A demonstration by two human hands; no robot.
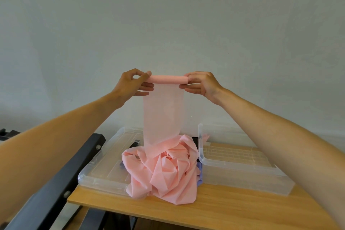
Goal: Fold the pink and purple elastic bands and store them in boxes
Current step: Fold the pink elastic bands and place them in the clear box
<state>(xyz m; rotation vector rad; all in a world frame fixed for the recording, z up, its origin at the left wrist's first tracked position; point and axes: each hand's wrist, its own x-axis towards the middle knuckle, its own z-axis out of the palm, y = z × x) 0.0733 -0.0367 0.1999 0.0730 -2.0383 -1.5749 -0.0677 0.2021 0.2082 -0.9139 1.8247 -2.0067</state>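
The pink band [164, 114] hangs between my raised hands, its top wound into a short roll [167, 80] and its tail dropping to a crumpled heap on the tabletop [214, 209]. On the left, a clear box [104, 164] lies partly under that heap. My left hand [131, 85] pinches the roll's left end, thumb on top and fingers curled beneath; my right hand [201, 84] pinches the right end the same way. Just right of the heap a sliver of purple band [199, 173] peeks out, touching the second clear box [240, 166] further right. To roll well, I judge I should turn both ends at an even pace, keep the hanging strip taut and its edges lined up, and let the heap feed up without snagging, so the roll stays tight and straight.
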